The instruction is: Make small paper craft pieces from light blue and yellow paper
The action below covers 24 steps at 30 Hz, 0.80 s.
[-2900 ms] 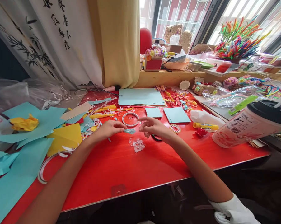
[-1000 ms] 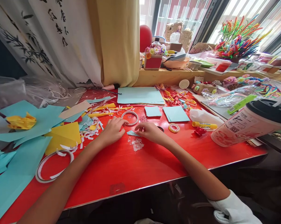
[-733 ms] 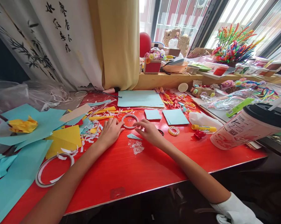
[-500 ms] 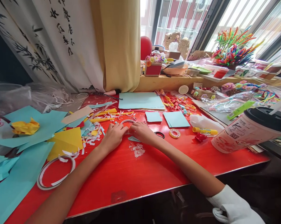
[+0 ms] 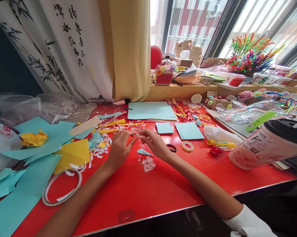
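Observation:
My left hand (image 5: 120, 146) and my right hand (image 5: 155, 143) meet fingertip to fingertip over the red table (image 5: 143, 191). Both pinch a thin white tape ring (image 5: 137, 134), which is mostly hidden by the fingers. A small folded light-blue paper piece (image 5: 144, 152) lies on the table just below my right hand, untouched. White paper scraps (image 5: 148, 163) lie a little nearer to me.
A larger tape ring (image 5: 61, 187), yellow paper (image 5: 73, 153) and blue sheets (image 5: 20, 197) lie at the left. A black ring (image 5: 172, 148), small tape roll (image 5: 187, 146), glue stick (image 5: 221, 143) and lidded cup (image 5: 266, 144) lie at the right. Blue sheets (image 5: 152, 110) lie further back.
Both hands let go of the small blue paper piece, which now lies on the table. They reached forward to the white tape ring and closed their fingertips on it.

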Tool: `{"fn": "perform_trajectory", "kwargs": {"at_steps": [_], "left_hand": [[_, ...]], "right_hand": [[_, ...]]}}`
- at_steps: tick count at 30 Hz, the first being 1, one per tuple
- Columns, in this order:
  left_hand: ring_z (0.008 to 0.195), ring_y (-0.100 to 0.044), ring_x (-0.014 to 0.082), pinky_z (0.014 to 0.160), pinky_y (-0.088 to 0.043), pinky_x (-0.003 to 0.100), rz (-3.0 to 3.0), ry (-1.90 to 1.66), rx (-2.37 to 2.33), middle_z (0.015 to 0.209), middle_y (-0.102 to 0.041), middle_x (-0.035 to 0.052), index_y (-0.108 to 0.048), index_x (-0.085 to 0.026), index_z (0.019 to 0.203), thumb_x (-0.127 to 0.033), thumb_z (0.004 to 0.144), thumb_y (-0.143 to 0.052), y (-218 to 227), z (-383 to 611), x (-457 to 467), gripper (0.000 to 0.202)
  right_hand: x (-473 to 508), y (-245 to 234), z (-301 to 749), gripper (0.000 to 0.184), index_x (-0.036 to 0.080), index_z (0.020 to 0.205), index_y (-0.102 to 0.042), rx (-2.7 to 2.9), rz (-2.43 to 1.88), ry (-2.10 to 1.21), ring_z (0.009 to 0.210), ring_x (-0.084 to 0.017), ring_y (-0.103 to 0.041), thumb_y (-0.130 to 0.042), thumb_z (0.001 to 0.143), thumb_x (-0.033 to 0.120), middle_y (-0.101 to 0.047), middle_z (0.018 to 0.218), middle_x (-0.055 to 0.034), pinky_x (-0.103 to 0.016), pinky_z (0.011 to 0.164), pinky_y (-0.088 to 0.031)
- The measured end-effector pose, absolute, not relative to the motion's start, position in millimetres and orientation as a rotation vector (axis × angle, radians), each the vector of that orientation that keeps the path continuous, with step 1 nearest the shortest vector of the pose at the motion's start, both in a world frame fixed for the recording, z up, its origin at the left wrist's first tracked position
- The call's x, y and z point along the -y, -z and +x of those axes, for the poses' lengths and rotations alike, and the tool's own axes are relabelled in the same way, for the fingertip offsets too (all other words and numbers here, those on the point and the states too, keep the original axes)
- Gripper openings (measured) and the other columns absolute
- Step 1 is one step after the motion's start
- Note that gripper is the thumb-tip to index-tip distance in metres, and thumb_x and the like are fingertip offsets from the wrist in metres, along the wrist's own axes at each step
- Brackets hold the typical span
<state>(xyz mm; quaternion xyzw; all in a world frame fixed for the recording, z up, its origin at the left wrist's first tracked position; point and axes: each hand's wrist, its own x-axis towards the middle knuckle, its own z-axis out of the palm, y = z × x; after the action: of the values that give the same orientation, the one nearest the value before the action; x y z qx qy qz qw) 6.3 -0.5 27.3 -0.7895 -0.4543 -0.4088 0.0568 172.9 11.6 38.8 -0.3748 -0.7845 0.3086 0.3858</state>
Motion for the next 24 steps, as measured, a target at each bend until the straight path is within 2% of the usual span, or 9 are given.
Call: {"fn": "perform_trajectory", "kwargs": {"at_steps": [6, 10, 13, 18, 21, 24], "left_hand": [[0.086, -0.051, 0.0187, 0.079, -0.036, 0.034, -2.344, 1.207, 1.373, 0.089, -0.062, 0.0022, -0.054, -0.022, 0.098, -0.025, 0.085, -0.049, -37, 1, 2, 0.015], [0.091, -0.051, 0.0186, 0.083, -0.036, 0.035, -2.399, 1.202, 1.332, 0.096, -0.062, 0.0022, -0.055, -0.023, 0.104, -0.018, 0.086, -0.043, -40, 3, 5, 0.022], [0.091, -0.051, 0.0178, 0.083, -0.037, 0.035, -2.411, 1.247, 1.324, 0.096, -0.062, 0.0009, -0.058, -0.024, 0.097, -0.017, 0.085, -0.043, -44, 5, 9, 0.021], [0.096, -0.050, 0.0182, 0.088, -0.038, 0.036, -2.459, 1.338, 1.383, 0.099, -0.059, 0.0019, -0.055, -0.023, 0.094, -0.022, 0.084, -0.047, -50, 11, 15, 0.013], [0.098, -0.050, 0.0176, 0.089, -0.039, 0.035, -2.487, 1.457, 1.466, 0.100, -0.058, 0.0022, -0.052, -0.022, 0.095, -0.027, 0.084, -0.048, -50, 13, 16, 0.012], [0.091, -0.053, 0.0157, 0.082, -0.044, 0.031, -2.488, 1.548, 1.599, 0.095, -0.058, 0.0020, -0.050, -0.022, 0.091, -0.032, 0.085, -0.047, -46, 14, 16, 0.012]], "right_hand": [[0, -45, 170, 0.023, 0.019, 0.109, -0.045, 2.006, -0.774, -1.003, 0.071, -0.011, -0.050, -0.038, 0.090, 0.029, -0.050, 0.076, -0.0001, -0.023, 0.066, -0.043], [-4, -38, 168, 0.023, 0.018, 0.109, -0.046, 1.997, -0.863, -0.780, 0.066, -0.011, -0.047, -0.040, 0.088, 0.027, -0.049, 0.074, -0.0001, -0.025, 0.065, -0.043], [-8, -31, 167, 0.020, 0.017, 0.104, -0.046, 1.983, -0.901, -0.611, 0.071, -0.012, -0.049, -0.040, 0.088, 0.027, -0.052, 0.080, -0.0027, -0.027, 0.068, -0.043], [-10, -28, 168, 0.019, 0.016, 0.103, -0.044, 1.951, -0.900, -0.564, 0.074, -0.013, -0.050, -0.038, 0.088, 0.026, -0.052, 0.083, -0.0044, -0.028, 0.070, -0.044], [-8, -32, 168, 0.024, 0.016, 0.111, -0.040, 1.945, -0.886, -0.546, 0.072, -0.013, -0.050, -0.039, 0.088, 0.024, -0.050, 0.081, -0.0031, -0.028, 0.070, -0.044], [-5, -36, 169, 0.030, 0.019, 0.120, -0.038, 1.972, -0.872, -0.520, 0.077, -0.014, -0.051, -0.037, 0.090, 0.022, -0.052, 0.085, -0.0041, -0.029, 0.072, -0.044]]}}
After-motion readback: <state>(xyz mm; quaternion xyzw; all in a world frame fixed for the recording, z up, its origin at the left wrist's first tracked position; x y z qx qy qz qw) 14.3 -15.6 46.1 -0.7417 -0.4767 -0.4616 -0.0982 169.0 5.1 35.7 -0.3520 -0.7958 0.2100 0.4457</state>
